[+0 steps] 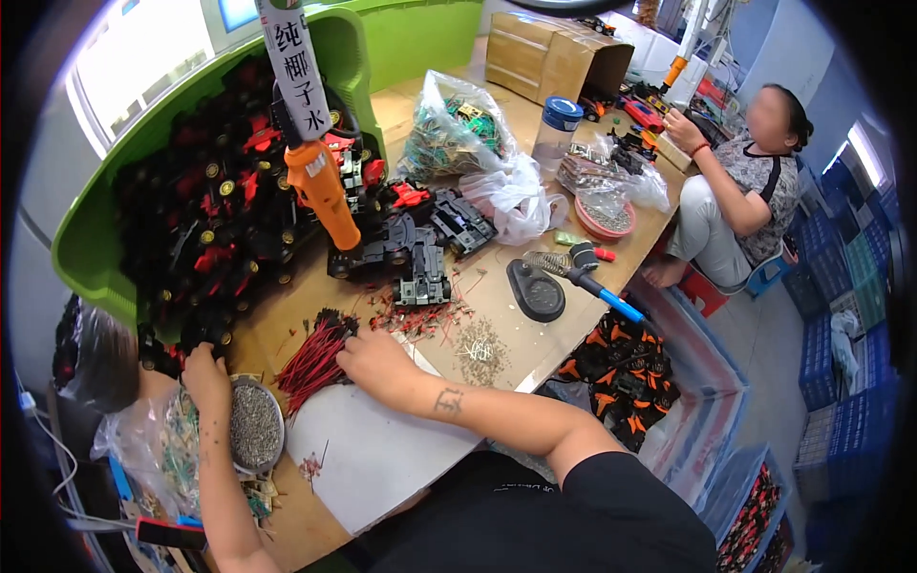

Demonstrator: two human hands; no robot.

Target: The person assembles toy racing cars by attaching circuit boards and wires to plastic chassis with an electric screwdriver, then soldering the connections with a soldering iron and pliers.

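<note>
Head view: right hand (374, 360) on red wires (313, 359)

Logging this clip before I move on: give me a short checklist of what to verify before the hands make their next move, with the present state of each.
1. Right hand on the red wires: ok, touching.
2. Left hand at the black parts: ok, grip cannot tell.
3. Screw bowl upright, beside the left wrist: ok.
4. Hanging orange screwdriver apart from both hands: ok.
5. Soldering iron in its stand, away from the hands: ok.
</note>
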